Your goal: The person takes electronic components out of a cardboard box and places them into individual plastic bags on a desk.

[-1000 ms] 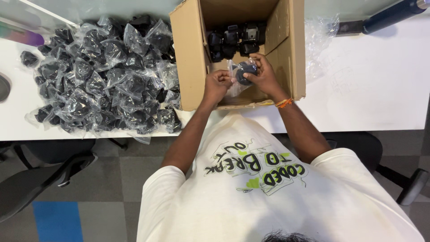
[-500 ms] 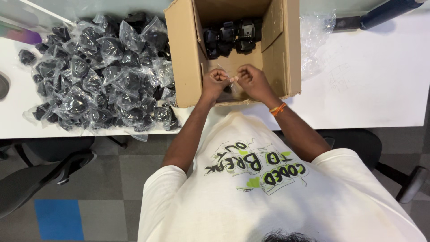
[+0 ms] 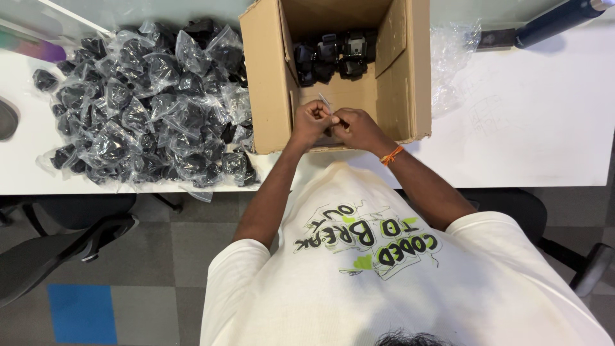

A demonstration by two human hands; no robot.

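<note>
Over the near edge of the cardboard box (image 3: 269, 83), left hand (image 3: 312, 120) and right hand (image 3: 356, 128) have drawn together, fingers pinched on the clear bag (image 3: 325, 102), its black part now hidden.

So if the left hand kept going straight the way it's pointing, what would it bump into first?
Probably the black parts at the far end of the cardboard box. The left hand points up over bare box floor toward them, though depth is hard to judge from above.
</note>
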